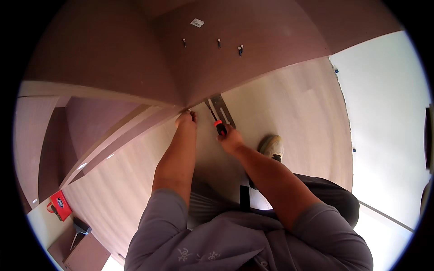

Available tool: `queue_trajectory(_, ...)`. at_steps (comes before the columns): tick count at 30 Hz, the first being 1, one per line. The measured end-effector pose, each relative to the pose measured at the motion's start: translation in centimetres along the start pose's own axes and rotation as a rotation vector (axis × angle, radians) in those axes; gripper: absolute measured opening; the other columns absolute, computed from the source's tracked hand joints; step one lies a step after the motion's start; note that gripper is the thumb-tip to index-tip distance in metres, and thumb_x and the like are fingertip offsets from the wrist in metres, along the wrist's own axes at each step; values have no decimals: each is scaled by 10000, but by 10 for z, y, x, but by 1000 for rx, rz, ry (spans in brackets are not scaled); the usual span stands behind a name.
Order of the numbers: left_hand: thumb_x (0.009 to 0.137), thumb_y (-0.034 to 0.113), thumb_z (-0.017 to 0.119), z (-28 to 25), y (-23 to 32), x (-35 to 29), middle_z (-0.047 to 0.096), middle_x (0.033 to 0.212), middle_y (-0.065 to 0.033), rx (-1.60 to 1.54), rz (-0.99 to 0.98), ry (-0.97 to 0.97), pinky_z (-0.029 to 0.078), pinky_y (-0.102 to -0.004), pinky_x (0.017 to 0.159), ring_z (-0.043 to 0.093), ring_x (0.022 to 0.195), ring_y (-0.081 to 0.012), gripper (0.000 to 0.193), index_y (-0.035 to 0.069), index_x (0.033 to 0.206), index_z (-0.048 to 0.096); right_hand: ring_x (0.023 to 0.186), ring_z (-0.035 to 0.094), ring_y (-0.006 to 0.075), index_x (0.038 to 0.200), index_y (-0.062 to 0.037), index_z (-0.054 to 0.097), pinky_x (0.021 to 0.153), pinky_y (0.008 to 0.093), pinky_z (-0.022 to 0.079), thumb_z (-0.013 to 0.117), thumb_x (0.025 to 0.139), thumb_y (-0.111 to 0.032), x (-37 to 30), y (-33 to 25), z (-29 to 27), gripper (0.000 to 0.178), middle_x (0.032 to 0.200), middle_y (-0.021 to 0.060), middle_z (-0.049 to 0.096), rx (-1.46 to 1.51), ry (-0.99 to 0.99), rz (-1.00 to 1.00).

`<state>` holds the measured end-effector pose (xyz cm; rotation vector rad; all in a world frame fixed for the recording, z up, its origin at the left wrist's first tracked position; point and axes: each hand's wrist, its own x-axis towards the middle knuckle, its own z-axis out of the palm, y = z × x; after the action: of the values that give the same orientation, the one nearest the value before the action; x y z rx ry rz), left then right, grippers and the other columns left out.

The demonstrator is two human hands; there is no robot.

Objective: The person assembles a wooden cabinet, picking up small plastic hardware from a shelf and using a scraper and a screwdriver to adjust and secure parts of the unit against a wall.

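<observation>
My right hand (pixel 231 139) grips a screwdriver (pixel 220 127) by its red and black handle. The shaft slants away from me, its tip close to the brown cabinet's lower edge. Just left of it, my left hand (pixel 186 118) is closed, its fingertips against the cabinet corner (pixel 183 105). Something small and pale may be between those fingers, too small to name. Beside the screwdriver shaft lies a dark brown strip (pixel 224 112) with long slots, on the floor against the cabinet.
Several small dark screw-like fittings (pixel 219 44) and a white label (pixel 197 22) lie on the brown panel. An open cabinet frame (pixel 113 131) stands at left. A red bag (pixel 61 205) lies at far left. My shoe (pixel 272 147) rests on the wood-look floor (pixel 307 122); a white wall (pixel 384 113) bounds the right.
</observation>
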<state>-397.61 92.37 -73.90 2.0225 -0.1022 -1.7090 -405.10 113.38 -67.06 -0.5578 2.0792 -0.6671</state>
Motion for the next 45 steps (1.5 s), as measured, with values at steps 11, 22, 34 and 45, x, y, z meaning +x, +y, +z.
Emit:
queue_trajectory(11, 1032, -13, 388, -26, -1, 10, 593, 1313, -176, -376, -228, -444, 552, -425, 998, 592, 1212, -319, 329, -69, 1338, 497, 1072, 659, 431, 1304, -47, 590, 898, 477, 538, 736, 796, -252, 5, 3, 0, 567, 1156, 252, 675, 2, 16, -6)
queue_trajectory(22, 1067, 53, 319, -34, -25, 6, 597, 1349, -103, -297, -103, -417, 512, -420, 999, 609, 1184, -270, 436, 41, 1482, 452, 1092, 652, 430, 1333, -70, 573, 927, 483, 525, 688, 825, -249, 0, 1, -2, 550, 1126, 247, 691, -3, 27, -47)
queue_trajectory(34, 1071, 61, 330, -23, -28, -2, 594, 1367, -59, -121, -1, -512, 484, -412, 1004, 609, 1152, -227, 450, 62, 1506, 447, 1057, 661, 433, 1297, -60, 596, 897, 471, 528, 737, 807, -265, 4, 8, 3, 549, 1125, 241, 685, 20, 59, -50)
queue_trajectory(45, 1026, 8, 350, -26, -36, -7, 601, 1304, -53, -301, -97, -485, 495, -394, 985, 618, 1107, -223, 460, 67, 1459, 492, 1084, 648, 436, 1305, -43, 591, 908, 473, 522, 753, 808, -269, 2, 0, 1, 570, 1167, 242, 675, -2, 31, -33)
